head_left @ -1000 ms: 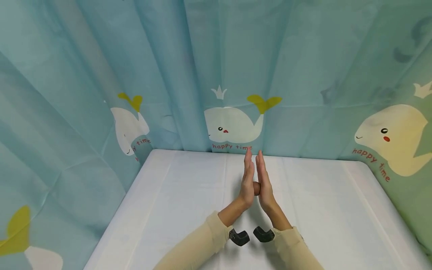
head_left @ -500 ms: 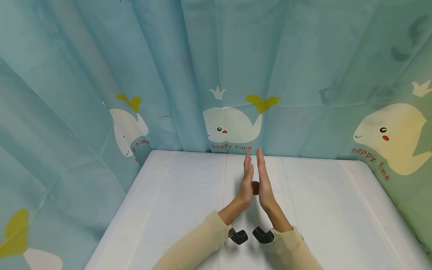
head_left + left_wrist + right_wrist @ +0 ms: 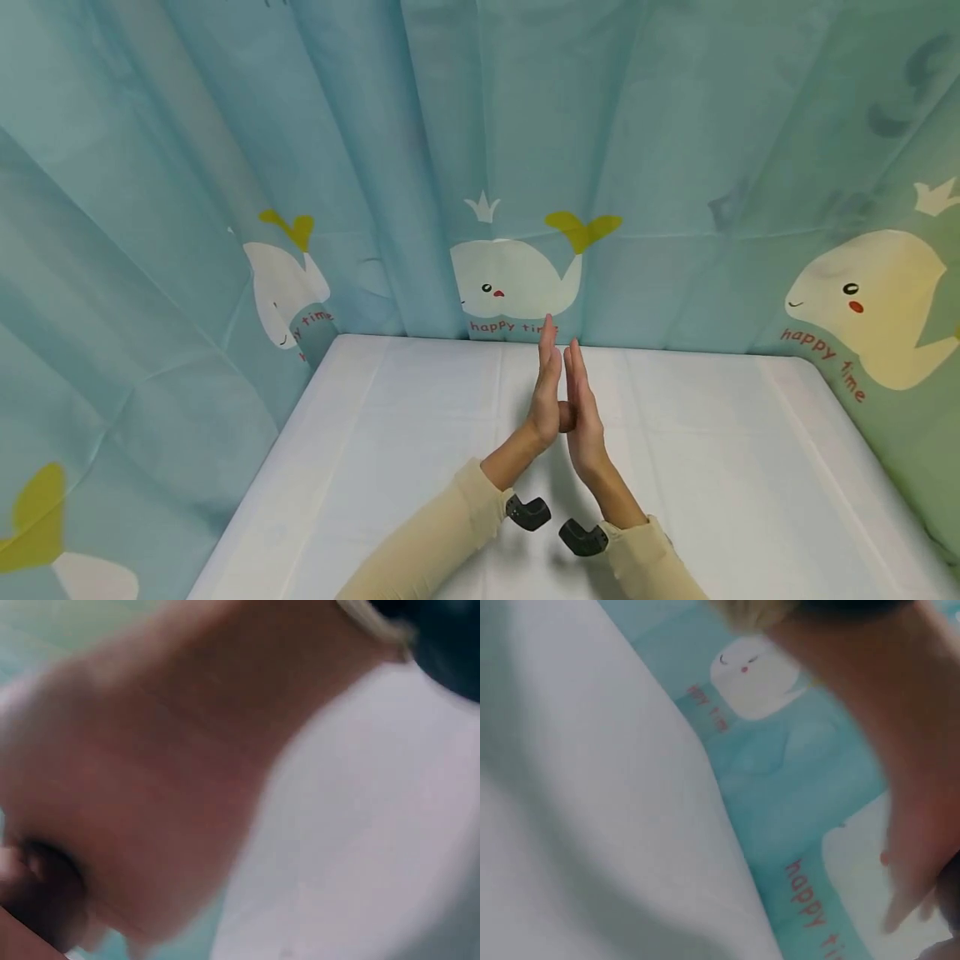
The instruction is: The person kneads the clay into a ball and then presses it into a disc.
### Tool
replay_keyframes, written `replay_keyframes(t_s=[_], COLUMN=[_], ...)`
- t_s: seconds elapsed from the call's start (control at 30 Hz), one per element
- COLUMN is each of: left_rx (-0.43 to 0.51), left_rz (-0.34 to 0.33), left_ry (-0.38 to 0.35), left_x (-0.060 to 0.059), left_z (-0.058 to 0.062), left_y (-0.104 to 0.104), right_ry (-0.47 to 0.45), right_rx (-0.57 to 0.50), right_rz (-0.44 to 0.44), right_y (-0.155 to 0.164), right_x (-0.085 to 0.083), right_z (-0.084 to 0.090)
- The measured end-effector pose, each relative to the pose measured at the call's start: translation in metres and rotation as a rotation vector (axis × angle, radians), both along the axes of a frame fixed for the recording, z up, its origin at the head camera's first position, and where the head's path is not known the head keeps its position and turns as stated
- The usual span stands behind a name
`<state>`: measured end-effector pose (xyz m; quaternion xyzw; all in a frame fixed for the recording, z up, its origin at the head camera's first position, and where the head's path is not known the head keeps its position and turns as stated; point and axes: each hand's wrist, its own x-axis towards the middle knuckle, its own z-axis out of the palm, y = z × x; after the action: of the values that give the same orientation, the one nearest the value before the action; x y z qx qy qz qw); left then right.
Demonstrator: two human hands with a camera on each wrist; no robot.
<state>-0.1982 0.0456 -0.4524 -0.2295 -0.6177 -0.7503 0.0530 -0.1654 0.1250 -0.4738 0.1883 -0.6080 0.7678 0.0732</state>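
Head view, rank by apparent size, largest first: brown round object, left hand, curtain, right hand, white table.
1. Curtain
2. White table
3. Left hand and right hand: look about alike, so not ranked
4. Brown round object, partly hidden between the hands

Head view, just below and right of centre: ball between left hand and right hand, over table; curtain behind, across upper frame.
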Motion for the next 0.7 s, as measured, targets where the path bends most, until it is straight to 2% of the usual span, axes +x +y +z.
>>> replay_keyframes(t_s=[0.2,0.4,0.6,0.7], left_rx=[-0.083,-0.061,-0.031,-0.001], left_rz=[0.002,-0.021,-0.033,-0.025], left_ry=[-0.006,-0.06,-0.123,-0.127], left_x=[0.005,0.013,0.02,0.017], left_z=[-0.012,-0.02,-0.015,-0.009], left_y=[0.001,0.005,0.004,0.0], right_ry=[0.001,0.016,-0.014,-0.017], right_rx=[0.118,0.18,0.169,0.164], right_rz=[-0.089,-0.144,-0.147,-0.129], right_y=[0.0,0.005,0.008,0.005], right_x=[0.004,-0.001,-0.009,-0.009], right_z=[0.011,0.013,0.002,-0.002])
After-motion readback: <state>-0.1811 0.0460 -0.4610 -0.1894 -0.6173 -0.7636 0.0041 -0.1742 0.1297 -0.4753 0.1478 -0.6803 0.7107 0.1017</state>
